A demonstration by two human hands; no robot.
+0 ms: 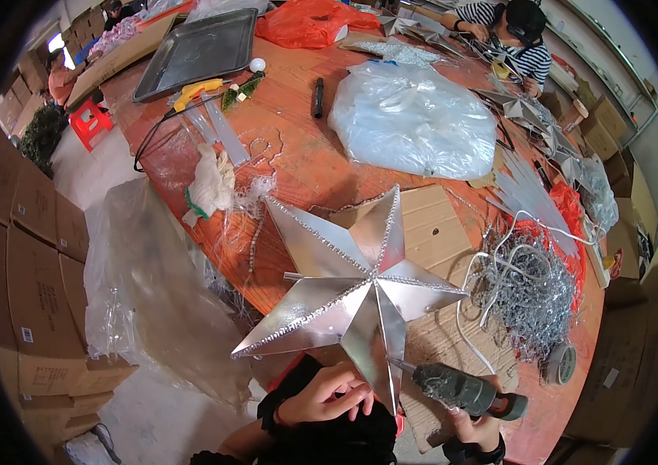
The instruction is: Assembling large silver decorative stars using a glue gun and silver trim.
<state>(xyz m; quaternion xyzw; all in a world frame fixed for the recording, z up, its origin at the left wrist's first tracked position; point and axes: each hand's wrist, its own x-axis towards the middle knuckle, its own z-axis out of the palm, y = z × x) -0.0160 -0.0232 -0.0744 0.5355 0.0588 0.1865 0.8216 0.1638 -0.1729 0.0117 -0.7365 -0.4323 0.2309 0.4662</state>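
A silver, faceted star (360,287) lies at the near table edge, with shiny bead trim along several ridges. Its lower point reaches toward me and has a bare ridge. My right hand (474,422) is closed around a dark green hot glue gun (456,390), whose metal nozzle meets or nearly meets this lower point. Just left of that point, my left hand (330,395) is loosely curled, and I see nothing in its fingers. Cardboard pieces (429,225) lie under the star.
Right of the star sits a tangle of silver bead trim (530,287) beside a tape roll (560,364). Beyond are a plastic-bagged bundle (414,120), a metal tray (197,54), a yellow glue gun (195,93) and a glove (211,182). Another person (511,39) works at the far right.
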